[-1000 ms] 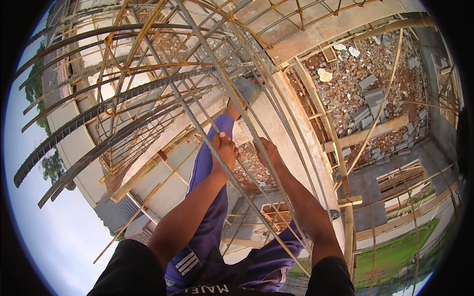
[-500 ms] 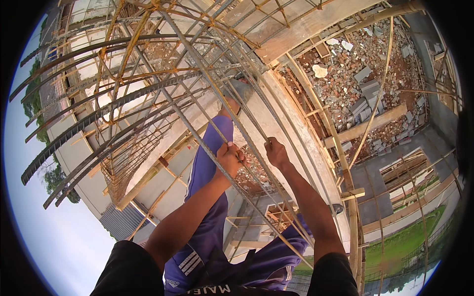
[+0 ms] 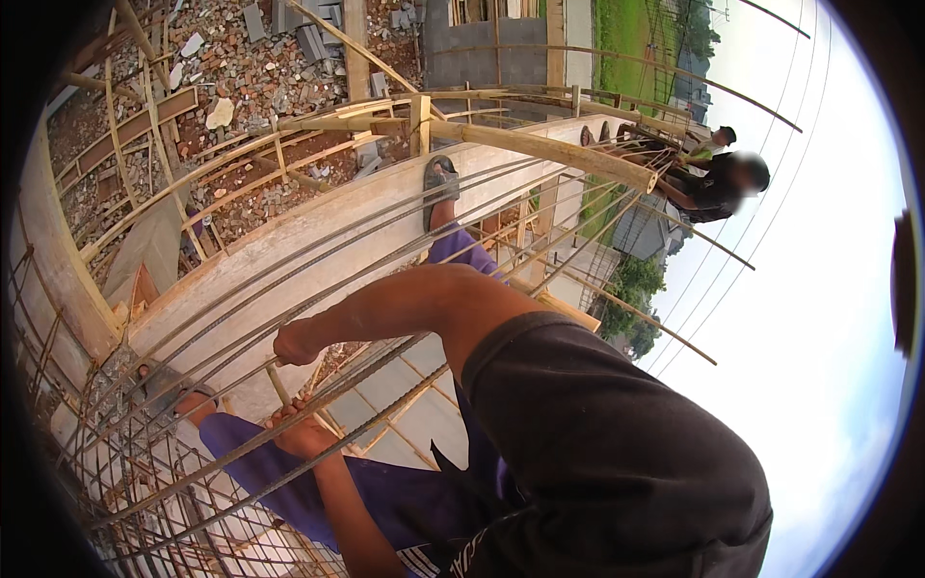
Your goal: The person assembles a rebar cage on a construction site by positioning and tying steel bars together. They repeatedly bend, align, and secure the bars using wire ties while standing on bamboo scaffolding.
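Long ribbed steel bars [image 3: 361,393] run slantwise past both my hands. My left hand [image 3: 304,435] is closed low among the bars, around the lower end of a short thin rod [image 3: 278,382]. Just above the rod's upper end, my right hand [image 3: 301,342] is curled into a fist; what lies inside its fingers is hidden. My right forearm reaches across the bars from the right. My feet, in dark sandals, rest apart on the pale concrete beam [image 3: 289,246], one sandal [image 3: 441,183] farther along it.
A dense cage of tied steel [image 3: 125,482] fills the lower left. Bamboo poles [image 3: 520,146] and timber edge the beam. Brick rubble [image 3: 260,106] lies below at the upper left. Two people, one in a black shirt [image 3: 708,193], are farther along the beam among the bar ends.
My view has swung sharply to the right, bringing the other people and sky into sight. Both hands remain close together among the bars, now with a short rod between them.
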`<control>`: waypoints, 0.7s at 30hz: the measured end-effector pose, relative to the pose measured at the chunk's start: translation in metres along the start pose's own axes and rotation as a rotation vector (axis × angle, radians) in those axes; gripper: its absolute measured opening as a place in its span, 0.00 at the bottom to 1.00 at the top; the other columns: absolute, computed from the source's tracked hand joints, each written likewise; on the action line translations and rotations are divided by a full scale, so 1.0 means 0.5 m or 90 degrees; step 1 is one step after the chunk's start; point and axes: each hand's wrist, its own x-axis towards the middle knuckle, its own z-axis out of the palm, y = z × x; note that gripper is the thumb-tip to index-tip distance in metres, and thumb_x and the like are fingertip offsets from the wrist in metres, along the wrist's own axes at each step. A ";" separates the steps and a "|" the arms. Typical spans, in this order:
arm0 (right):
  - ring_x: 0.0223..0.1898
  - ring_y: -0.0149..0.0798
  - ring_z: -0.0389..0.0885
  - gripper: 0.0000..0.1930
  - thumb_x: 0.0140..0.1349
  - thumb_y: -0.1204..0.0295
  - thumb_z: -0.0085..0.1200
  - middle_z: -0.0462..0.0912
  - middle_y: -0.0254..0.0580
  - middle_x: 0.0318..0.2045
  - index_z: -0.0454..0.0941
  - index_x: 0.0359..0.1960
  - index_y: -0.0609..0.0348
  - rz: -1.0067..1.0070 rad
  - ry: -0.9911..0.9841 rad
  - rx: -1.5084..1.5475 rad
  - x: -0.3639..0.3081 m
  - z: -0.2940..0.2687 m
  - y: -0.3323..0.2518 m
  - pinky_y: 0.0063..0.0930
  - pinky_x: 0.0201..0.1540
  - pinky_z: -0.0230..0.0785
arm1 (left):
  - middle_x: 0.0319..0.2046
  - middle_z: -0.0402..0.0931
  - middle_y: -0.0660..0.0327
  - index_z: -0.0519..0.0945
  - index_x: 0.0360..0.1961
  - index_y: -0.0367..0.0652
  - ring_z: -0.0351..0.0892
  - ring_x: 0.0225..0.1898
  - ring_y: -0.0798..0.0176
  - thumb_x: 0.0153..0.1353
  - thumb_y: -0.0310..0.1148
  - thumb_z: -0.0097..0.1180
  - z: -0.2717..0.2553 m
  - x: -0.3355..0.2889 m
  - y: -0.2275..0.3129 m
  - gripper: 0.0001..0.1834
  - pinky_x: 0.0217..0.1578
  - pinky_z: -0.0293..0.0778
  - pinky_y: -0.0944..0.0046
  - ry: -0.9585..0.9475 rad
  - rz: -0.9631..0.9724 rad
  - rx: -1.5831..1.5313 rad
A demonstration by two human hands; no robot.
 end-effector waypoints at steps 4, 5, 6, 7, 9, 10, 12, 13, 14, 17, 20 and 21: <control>0.42 0.61 0.83 0.26 0.74 0.53 0.43 0.85 0.57 0.33 0.83 0.33 0.66 -0.014 0.054 -0.001 -0.015 0.008 0.047 0.51 0.47 0.77 | 0.26 0.68 0.61 0.68 0.40 0.43 0.75 0.33 0.60 0.74 0.38 0.40 -0.007 -0.001 -0.027 0.10 0.43 0.82 0.53 -0.091 0.023 -0.022; 0.46 0.58 0.83 0.24 0.74 0.55 0.42 0.85 0.54 0.35 0.83 0.35 0.63 0.027 0.044 0.011 -0.008 -0.001 0.054 0.50 0.49 0.77 | 0.26 0.67 0.61 0.67 0.38 0.44 0.74 0.32 0.60 0.74 0.38 0.40 0.018 -0.024 -0.018 0.10 0.43 0.82 0.53 -0.018 0.034 0.021; 0.47 0.58 0.83 0.24 0.74 0.55 0.42 0.85 0.53 0.37 0.83 0.36 0.62 0.028 0.071 0.009 -0.011 -0.018 0.053 0.49 0.50 0.77 | 0.25 0.67 0.62 0.67 0.35 0.44 0.73 0.31 0.60 0.74 0.38 0.40 0.067 -0.063 -0.006 0.11 0.43 0.81 0.53 0.054 0.046 0.058; 0.48 0.57 0.82 0.23 0.74 0.56 0.42 0.85 0.52 0.38 0.83 0.37 0.61 0.031 0.097 0.006 -0.027 -0.039 0.046 0.49 0.50 0.77 | 0.24 0.66 0.62 0.66 0.33 0.45 0.72 0.30 0.61 0.74 0.37 0.40 0.096 -0.089 0.000 0.12 0.42 0.81 0.52 0.126 0.056 0.093; 0.48 0.57 0.82 0.20 0.74 0.57 0.42 0.84 0.49 0.43 0.83 0.43 0.58 -0.020 0.133 -0.094 -0.010 -0.033 0.061 0.49 0.52 0.77 | 0.24 0.66 0.62 0.66 0.31 0.45 0.70 0.29 0.61 0.74 0.37 0.39 0.057 -0.097 -0.009 0.13 0.42 0.81 0.52 0.093 0.040 0.065; 0.48 0.57 0.82 0.20 0.74 0.57 0.42 0.84 0.49 0.43 0.83 0.44 0.58 -0.008 0.145 -0.074 -0.010 -0.030 0.062 0.49 0.52 0.77 | 0.24 0.65 0.62 0.66 0.30 0.45 0.69 0.28 0.61 0.74 0.37 0.39 0.041 -0.102 -0.013 0.14 0.42 0.81 0.51 0.074 0.031 0.054; 0.48 0.57 0.82 0.21 0.75 0.56 0.41 0.84 0.49 0.44 0.83 0.44 0.58 0.018 0.169 -0.033 -0.010 -0.023 0.062 0.49 0.52 0.77 | 0.23 0.65 0.62 0.66 0.29 0.46 0.69 0.27 0.61 0.74 0.38 0.39 0.020 -0.097 -0.026 0.15 0.42 0.81 0.51 0.088 0.020 0.032; 0.48 0.58 0.82 0.20 0.75 0.56 0.42 0.84 0.49 0.44 0.83 0.44 0.58 0.006 0.167 -0.045 -0.015 -0.029 0.060 0.49 0.52 0.76 | 0.23 0.65 0.62 0.66 0.29 0.46 0.68 0.27 0.61 0.74 0.38 0.39 0.021 -0.097 -0.029 0.15 0.42 0.81 0.51 0.097 0.016 0.017; 0.48 0.58 0.82 0.20 0.74 0.56 0.42 0.84 0.50 0.44 0.83 0.45 0.58 -0.006 0.165 -0.057 -0.022 -0.033 0.060 0.49 0.52 0.76 | 0.23 0.64 0.63 0.66 0.28 0.46 0.68 0.27 0.61 0.74 0.38 0.40 0.021 -0.097 -0.031 0.15 0.42 0.81 0.51 0.102 0.009 0.010; 0.48 0.56 0.83 0.20 0.73 0.56 0.44 0.84 0.52 0.44 0.83 0.45 0.57 0.046 0.155 -0.006 -0.067 -0.054 0.039 0.48 0.50 0.76 | 0.23 0.65 0.62 0.66 0.28 0.46 0.70 0.28 0.61 0.73 0.37 0.42 0.018 -0.101 -0.033 0.14 0.45 0.81 0.51 0.096 0.003 0.002; 0.48 0.55 0.84 0.19 0.71 0.56 0.47 0.85 0.53 0.44 0.84 0.45 0.57 0.083 0.128 0.020 -0.076 -0.033 0.040 0.48 0.49 0.76 | 0.25 0.69 0.62 0.68 0.30 0.45 0.74 0.31 0.58 0.72 0.36 0.45 0.028 -0.118 -0.035 0.12 0.49 0.80 0.50 0.033 0.010 0.000; 0.48 0.54 0.84 0.19 0.70 0.56 0.48 0.85 0.53 0.44 0.84 0.45 0.57 0.086 0.115 0.017 -0.077 -0.025 0.043 0.47 0.49 0.76 | 0.26 0.71 0.61 0.69 0.31 0.44 0.75 0.33 0.57 0.72 0.36 0.46 0.037 -0.121 -0.037 0.11 0.51 0.79 0.50 0.010 0.000 -0.016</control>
